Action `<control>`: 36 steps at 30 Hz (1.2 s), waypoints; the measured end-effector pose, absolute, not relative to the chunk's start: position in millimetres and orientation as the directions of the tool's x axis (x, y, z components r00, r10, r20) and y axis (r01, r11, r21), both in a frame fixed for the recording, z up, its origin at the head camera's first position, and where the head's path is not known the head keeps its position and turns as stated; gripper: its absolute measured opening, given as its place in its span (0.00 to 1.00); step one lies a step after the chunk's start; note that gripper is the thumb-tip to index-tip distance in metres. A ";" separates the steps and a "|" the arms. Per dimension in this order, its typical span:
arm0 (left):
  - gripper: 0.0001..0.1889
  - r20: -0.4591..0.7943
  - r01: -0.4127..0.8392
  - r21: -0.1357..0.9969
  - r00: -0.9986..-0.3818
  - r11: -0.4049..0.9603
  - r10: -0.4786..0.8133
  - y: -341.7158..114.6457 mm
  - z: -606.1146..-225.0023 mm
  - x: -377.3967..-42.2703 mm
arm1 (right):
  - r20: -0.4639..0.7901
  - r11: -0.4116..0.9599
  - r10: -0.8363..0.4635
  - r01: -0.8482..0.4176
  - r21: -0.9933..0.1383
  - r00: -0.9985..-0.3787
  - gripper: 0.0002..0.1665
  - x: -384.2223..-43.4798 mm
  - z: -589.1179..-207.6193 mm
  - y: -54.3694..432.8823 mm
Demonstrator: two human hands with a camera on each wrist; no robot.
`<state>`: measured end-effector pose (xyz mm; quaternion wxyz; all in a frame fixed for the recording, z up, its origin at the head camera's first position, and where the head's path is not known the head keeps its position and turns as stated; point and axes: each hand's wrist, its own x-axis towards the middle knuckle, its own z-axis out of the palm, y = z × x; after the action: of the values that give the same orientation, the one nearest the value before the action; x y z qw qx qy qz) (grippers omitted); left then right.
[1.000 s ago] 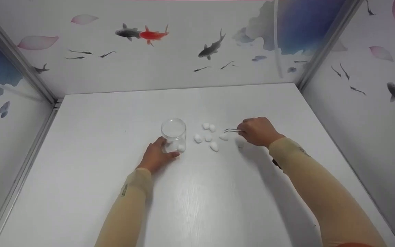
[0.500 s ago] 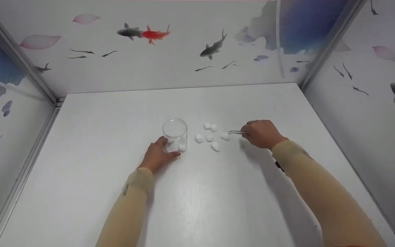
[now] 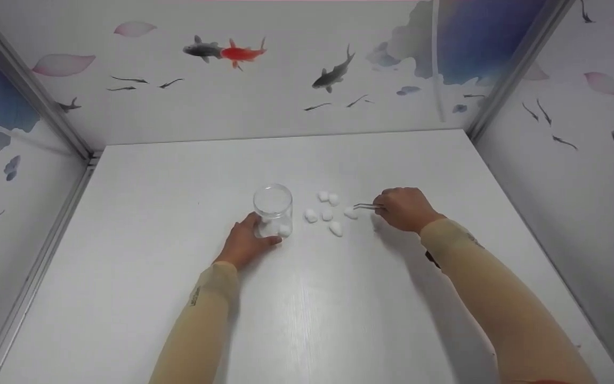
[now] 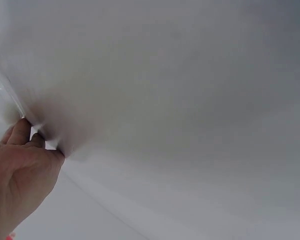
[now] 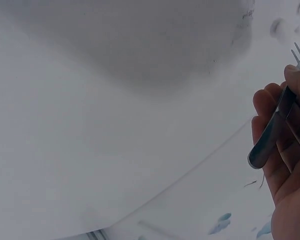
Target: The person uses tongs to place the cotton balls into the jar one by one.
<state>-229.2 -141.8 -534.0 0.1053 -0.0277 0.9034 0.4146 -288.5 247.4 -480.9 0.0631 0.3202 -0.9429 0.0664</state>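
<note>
My left hand (image 3: 245,244) grips a clear open-topped jar (image 3: 273,207) low on its side, thumb at the front. A white cotton ball (image 3: 284,230) shows through the jar's wall near the bottom. My right hand (image 3: 405,208) holds metal tweezers (image 3: 368,206) with bent tips; the right wrist view shows the tweezers (image 5: 272,132) across the curled fingers, their two tips slightly apart. Those tips are right by the rightmost cotton ball (image 3: 350,213); whether they touch it cannot be told. In the left wrist view my left hand (image 4: 27,170) touches the jar's edge.
Several more cotton balls lie loose between the jar and the tweezers, among them one near the front (image 3: 336,229) and one at the left (image 3: 310,215). The white table (image 3: 296,309) is walled at the back and sides by panels (image 3: 280,106) printed with fish.
My right hand has lowered the tweezers slightly, bringing their tips closer to the rightmost cotton ball. My left hand keeps its grip on the jar, and the view has shifted a little.
</note>
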 end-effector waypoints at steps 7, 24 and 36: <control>0.48 -0.207 -0.134 0.738 -0.978 0.662 0.033 -140.8 -532.9 -229.6 | 0.129 0.792 -0.594 -0.605 -0.082 -0.794 0.06 -288.8 -482.6 241.8; 0.46 -0.198 -0.121 0.735 -0.979 0.667 0.041 -141.4 -533.4 -228.3 | 0.115 0.791 -0.599 -0.608 -0.071 -0.792 0.07 -291.2 -495.3 237.2; 0.46 -0.183 -0.098 0.733 -0.982 0.673 0.055 -144.1 -536.5 -231.6 | 0.240 0.766 -0.614 -0.641 -0.051 -0.752 0.06 -291.4 -491.5 238.9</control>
<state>-231.6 -144.1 -536.5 0.0951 -0.0118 0.9096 0.4044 -291.4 238.9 -491.5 0.1051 0.3358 -0.9338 0.0649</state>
